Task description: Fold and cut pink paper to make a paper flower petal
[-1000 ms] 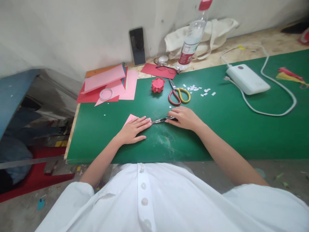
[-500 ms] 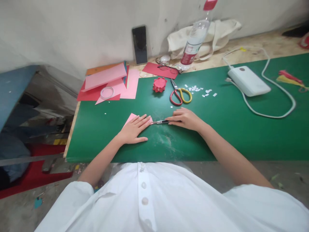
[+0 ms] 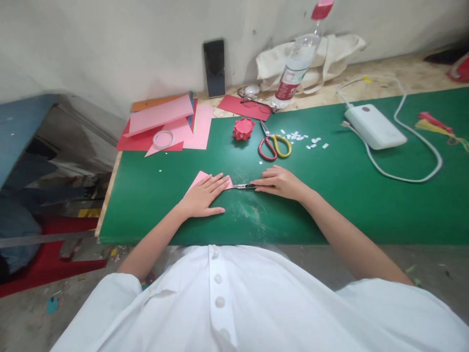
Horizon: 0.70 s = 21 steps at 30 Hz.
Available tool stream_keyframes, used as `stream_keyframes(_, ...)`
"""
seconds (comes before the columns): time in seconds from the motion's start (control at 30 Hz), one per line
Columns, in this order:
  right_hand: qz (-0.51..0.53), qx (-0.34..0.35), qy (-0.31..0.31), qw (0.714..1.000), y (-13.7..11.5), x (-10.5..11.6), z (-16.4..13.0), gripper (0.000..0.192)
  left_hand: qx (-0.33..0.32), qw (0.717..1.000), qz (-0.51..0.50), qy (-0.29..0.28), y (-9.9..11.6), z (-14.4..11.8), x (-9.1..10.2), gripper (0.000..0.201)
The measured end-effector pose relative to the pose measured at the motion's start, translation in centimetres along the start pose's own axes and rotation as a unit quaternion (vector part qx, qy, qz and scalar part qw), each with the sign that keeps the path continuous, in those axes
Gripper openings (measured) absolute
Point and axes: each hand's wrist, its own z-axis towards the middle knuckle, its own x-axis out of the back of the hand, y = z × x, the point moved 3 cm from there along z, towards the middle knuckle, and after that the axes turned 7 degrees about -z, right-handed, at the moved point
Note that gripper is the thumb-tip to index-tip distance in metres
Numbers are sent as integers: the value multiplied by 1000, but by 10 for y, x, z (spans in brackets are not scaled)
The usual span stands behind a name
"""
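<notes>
My left hand [image 3: 204,197] lies flat, fingers spread, on a folded pink paper [image 3: 200,178] on the green mat [image 3: 330,195]. Only the paper's far corner and right tip show from under it. My right hand [image 3: 280,182] grips a small metal tool [image 3: 244,186] whose tip points left and meets the paper's right edge by my left fingertips. What kind of tool it is I cannot tell.
Behind my hands lie a red folded paper flower [image 3: 243,128], red-and-yellow scissors [image 3: 271,144] and white paper scraps [image 3: 302,138]. Pink and red sheets with a tape ring [image 3: 163,139] sit at the left. A phone [image 3: 214,68], glasses [image 3: 252,101], bottle [image 3: 297,61], cloth bag [image 3: 330,54] and power bank [image 3: 374,126] with cable stand further back.
My right hand has slid slightly left along the tool, covering more of its handle. My left hand stays on the paper. The view has shifted a little.
</notes>
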Motion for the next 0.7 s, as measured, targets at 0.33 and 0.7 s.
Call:
stream_keyframes(0.33,-6,-42,25,999,14,4,0,40,91,995,-31,21,15,10,-6,77)
stream_keyframes(0.7,-65,-96,54,992,40,7,-6,39,161,985,-37,42,29,38,7,54)
